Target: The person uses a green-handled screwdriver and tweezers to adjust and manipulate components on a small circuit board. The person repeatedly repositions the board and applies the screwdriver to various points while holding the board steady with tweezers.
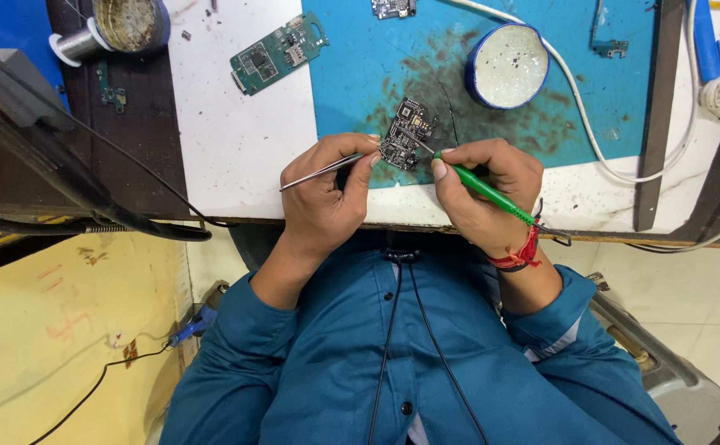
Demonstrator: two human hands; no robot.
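Observation:
A small dark circuit board [407,132] lies on a stained blue mat [360,58] near the bench's front edge. My left hand [327,198] holds metal tweezers [318,174], whose tips reach the board's left side. My right hand [483,185] grips a thin green-handled tool [492,194]; its metal tip touches the board from the right. Both hands rest on the bench edge, close together around the board. A red thread band circles my right wrist.
A green circuit board [279,51] lies on a white sheet [236,148] to the left. A round blue-rimmed tin [506,66] sits behind the board. A white cable [591,132] curves across the right. A solder spool [75,45] and a grey-yellow tool [5,95] sit far left.

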